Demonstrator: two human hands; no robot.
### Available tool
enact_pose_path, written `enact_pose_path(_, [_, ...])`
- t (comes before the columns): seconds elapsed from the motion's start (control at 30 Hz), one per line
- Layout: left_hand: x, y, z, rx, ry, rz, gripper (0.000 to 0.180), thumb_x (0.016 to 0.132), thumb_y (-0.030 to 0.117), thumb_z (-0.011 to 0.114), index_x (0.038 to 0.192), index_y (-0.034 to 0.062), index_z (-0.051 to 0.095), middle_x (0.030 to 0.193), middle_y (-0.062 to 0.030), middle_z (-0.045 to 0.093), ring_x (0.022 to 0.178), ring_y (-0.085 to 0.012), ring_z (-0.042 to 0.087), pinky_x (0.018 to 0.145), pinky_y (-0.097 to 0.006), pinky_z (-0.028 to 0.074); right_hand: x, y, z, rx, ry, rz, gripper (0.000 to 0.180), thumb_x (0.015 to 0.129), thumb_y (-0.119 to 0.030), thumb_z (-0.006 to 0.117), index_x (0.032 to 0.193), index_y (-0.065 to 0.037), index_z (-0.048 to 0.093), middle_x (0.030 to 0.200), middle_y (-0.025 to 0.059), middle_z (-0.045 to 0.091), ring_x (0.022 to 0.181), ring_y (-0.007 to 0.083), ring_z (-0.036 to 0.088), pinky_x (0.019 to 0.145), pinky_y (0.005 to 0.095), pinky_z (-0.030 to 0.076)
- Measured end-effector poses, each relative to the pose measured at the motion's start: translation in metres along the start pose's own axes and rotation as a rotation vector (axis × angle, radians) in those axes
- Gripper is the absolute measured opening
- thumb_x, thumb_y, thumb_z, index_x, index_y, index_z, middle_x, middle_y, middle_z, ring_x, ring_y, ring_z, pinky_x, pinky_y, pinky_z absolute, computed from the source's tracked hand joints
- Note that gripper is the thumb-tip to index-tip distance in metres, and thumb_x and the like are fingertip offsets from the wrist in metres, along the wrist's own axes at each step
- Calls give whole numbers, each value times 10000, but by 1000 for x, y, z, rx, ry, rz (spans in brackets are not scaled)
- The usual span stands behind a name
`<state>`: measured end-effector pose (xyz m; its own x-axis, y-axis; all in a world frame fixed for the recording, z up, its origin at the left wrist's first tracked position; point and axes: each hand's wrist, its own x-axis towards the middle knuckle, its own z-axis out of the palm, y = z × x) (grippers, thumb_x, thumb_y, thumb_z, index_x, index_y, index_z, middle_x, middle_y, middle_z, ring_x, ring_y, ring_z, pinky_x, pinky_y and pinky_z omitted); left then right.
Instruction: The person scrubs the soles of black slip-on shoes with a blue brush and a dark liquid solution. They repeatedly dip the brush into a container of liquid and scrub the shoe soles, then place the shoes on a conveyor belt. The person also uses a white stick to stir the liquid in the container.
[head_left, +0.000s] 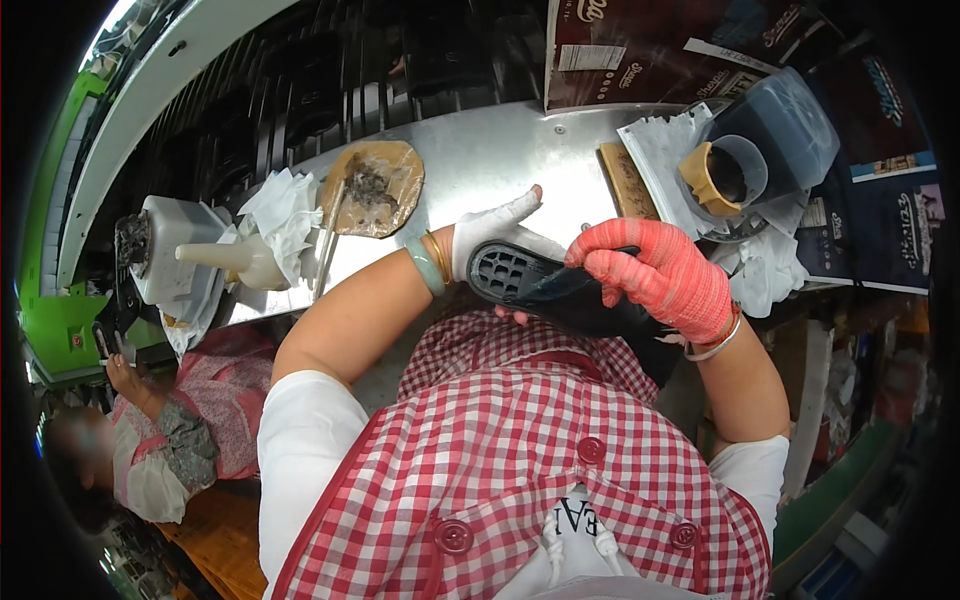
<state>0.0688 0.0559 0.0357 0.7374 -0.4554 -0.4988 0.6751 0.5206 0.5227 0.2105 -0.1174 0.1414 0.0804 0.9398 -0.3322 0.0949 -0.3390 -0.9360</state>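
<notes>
A black shoe sole (560,295), with an open honeycomb pattern at its left end, is held above my lap at the table's near edge. My left hand (500,228), in a white glove with bare fingertips, grips that patterned end. Its thumb points up and away, while the other fingers curl underneath and show below the sole. Over the sole's right part is my right hand (665,275) in a red knitted glove. Its fingers are bent and pressed together close to the sole's upper edge. A small dark tip shows by these fingers; what they pinch is hidden.
On the metal table (490,150) lie a stained cardboard piece (400,205), thin sticks (327,250), a white nozzle bottle (235,257) and crumpled paper (280,210). Rightward are a wooden block (630,185), a cup (745,165), a clear container (795,125) and boxes (640,75). A person (215,400) works at left.
</notes>
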Motion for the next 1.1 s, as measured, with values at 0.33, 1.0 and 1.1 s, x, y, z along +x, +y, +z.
enact_pose_path(0.33, [-17,3,-4,-83,94,281,718,902,525,385,1351,-31,314,1070,-258,573,684,-364,643,543,-385,549,-51,30,-37,130,328,-69,197,877,-190,580,989,-44,650,776,-10,610,608,45,545,530,179,415])
enact_pose_path(1.0, [-4,-81,16,-749,129,646,529,956,474,270,1323,114,392,1267,-163,484,1127,-433,487,719,-466,517,-45,55,-125,57,1074,-158,276,865,-258,610,1008,-23,641,780,49,631,560,90,560,552,214,457])
enact_pose_path(1.1, [2,-73,21,-740,120,688,498,963,450,280,1308,115,410,1252,-150,505,1099,-420,513,671,-424,490,-53,60,-134,126,1048,-168,266,880,-265,585,980,-24,638,780,35,630,530,67,553,507,185,425])
